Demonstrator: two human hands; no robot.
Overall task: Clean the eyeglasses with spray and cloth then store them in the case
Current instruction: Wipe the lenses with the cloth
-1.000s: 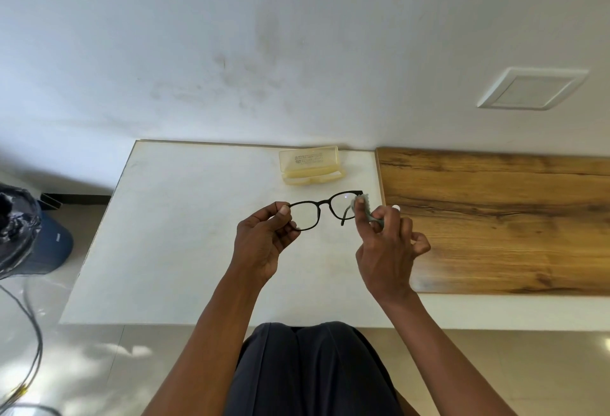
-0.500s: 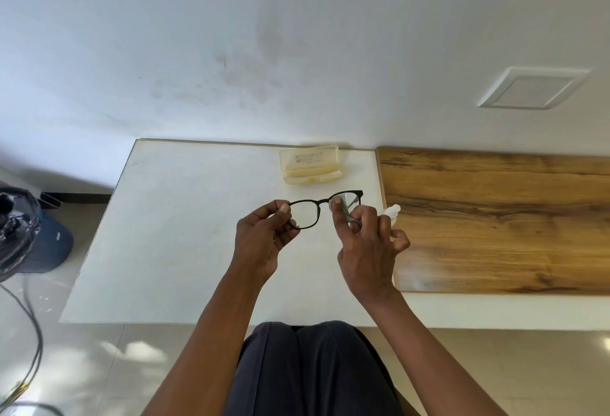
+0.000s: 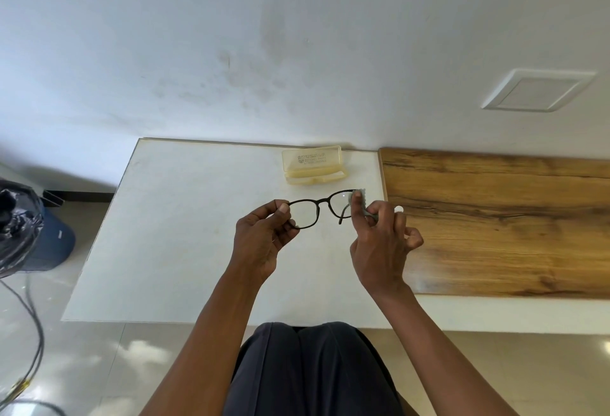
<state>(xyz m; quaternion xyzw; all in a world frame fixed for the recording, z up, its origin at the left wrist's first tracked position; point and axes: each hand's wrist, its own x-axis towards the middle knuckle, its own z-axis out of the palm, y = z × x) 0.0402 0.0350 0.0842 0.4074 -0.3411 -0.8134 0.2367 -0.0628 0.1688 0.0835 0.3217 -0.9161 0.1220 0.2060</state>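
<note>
White tabletop (image 3: pixel 185 250) is meeting a wood panel (image 3: pixel 495 227) under a white wall. Above it, left hand (image 3: pixel 260 240) is pinching black eyeglasses (image 3: pixel 317 207); right hand (image 3: pixel 379 244) is pinching a grey cloth (image 3: pixel 361 204) on their lens. Beyond them, a yellowish case (image 3: pixel 313 165) is lying open.

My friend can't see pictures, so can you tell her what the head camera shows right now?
A person holds black eyeglasses above a white table: the left hand pinches one end of the frame, while the right hand rubs a small grey cloth on the other lens. A pale yellow glasses case sits closed at the table's far edge, by the wall.
</note>
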